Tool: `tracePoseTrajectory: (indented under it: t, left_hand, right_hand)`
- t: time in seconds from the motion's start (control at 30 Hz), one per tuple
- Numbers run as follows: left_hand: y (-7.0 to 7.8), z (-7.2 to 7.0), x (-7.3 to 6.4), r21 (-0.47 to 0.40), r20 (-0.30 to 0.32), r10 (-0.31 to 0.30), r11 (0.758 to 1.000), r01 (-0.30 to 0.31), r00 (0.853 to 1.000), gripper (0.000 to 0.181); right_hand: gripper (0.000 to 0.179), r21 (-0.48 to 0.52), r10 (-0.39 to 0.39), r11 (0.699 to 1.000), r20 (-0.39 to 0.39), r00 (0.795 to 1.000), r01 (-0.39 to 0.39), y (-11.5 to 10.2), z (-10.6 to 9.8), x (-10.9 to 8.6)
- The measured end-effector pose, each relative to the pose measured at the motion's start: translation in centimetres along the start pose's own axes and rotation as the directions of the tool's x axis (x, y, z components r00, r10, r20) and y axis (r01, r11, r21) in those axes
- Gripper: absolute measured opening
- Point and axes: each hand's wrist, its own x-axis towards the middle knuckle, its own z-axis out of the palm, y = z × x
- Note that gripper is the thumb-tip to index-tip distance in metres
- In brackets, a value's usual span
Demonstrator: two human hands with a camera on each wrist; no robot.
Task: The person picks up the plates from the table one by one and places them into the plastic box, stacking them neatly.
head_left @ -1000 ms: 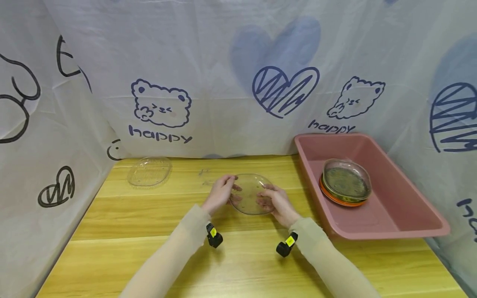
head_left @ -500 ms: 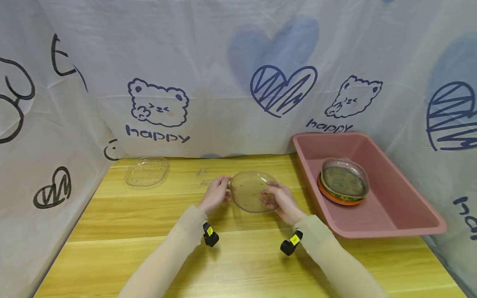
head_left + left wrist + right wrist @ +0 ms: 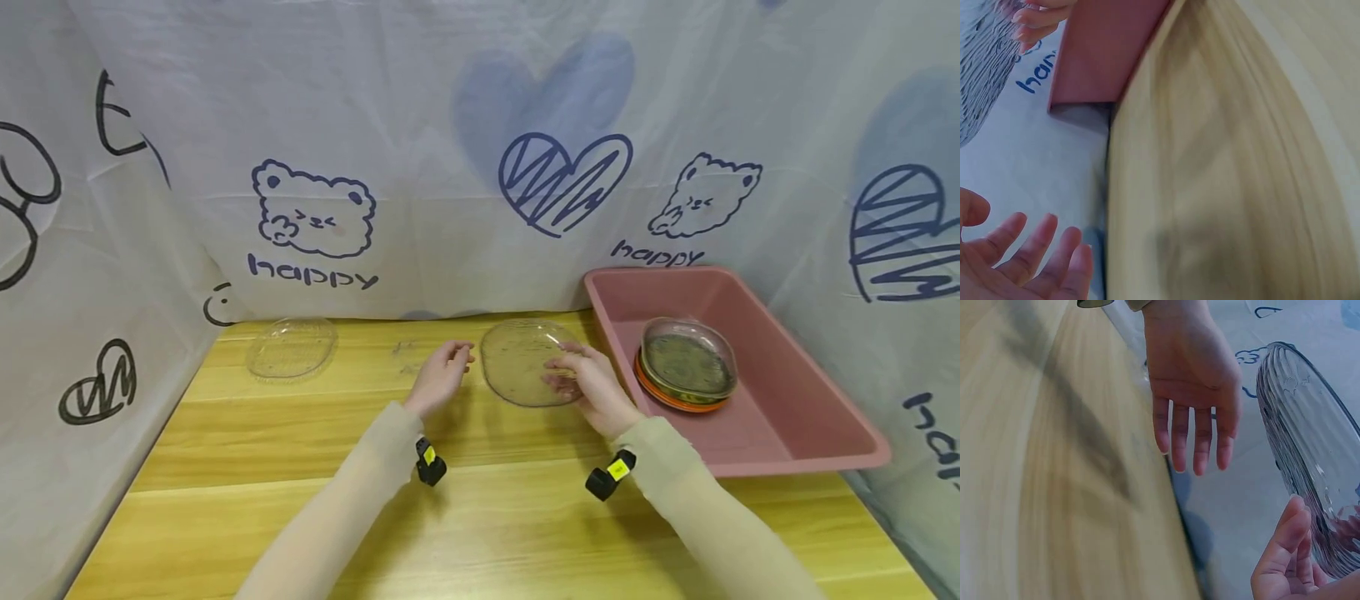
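Observation:
A clear plate [image 3: 517,362] with a ribbed surface is held up above the table by my right hand [image 3: 595,385]. In the right wrist view the right hand [image 3: 1288,559] pinches one edge of the plate [image 3: 1300,419], thumb on one face and fingers behind. My left hand [image 3: 441,377] is in the air to the left of the plate, apart from it. The right wrist view shows the left hand [image 3: 1194,381] with its fingers straight and spread, touching nothing. Part of the right hand's fingers shows blurred through the plate.
At the right stands a pink bin [image 3: 817,387]. Inside it is a stack with a clear dish [image 3: 688,358] on top and an orange plate [image 3: 678,404] underneath. Another clear plate [image 3: 291,348] lies at the table's back left. A white cloth [image 3: 435,125] with drawings hangs behind.
My left hand has let go of the plate. The right hand has carried the plate rightward and away from me, toward the pink bin. The view has shifted slightly.

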Motion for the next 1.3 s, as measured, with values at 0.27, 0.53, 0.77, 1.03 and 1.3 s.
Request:
tracePoseTrajectory:
  t: [0.27,0.53,0.77,1.03,1.3]
  left_hand:
    - [2.3,1.9,0.1,0.069,-0.042,0.143,0.988,-0.14,0.989,0.04]
    - [3.9,5.1,0.5,0.184,-0.063,0.28,0.947,-0.265,0.958,0.04]
    - [6.1,7.5,0.2,0.282,-0.017,0.378,0.89,-0.359,0.925,0.041]
    - [7.5,10.1,-0.3,0.41,0.072,0.476,0.787,-0.461,0.877,0.04]
    - [8.3,12.8,-1.0,0.491,0.17,0.498,0.705,-0.512,0.85,0.042]
  right_hand:
    - [0.056,-0.043,-0.037,0.998,-0.016,0.999,0.036,-2.8,-2.3,-0.7]
    - [0.03,0.044,-0.079,0.996,-0.045,0.996,0.081,-5.2,-5.3,-1.3]
    - [0.046,0.12,-0.049,0.991,-0.084,0.995,0.059,-6.7,-8.4,-1.8]
    - [0.018,0.161,-0.043,0.985,-0.146,0.988,0.066,-7.4,-11.5,-1.4]
    - [0.02,0.229,-0.051,0.97,-0.163,0.985,0.088,-7.6,-14.6,-0.8]
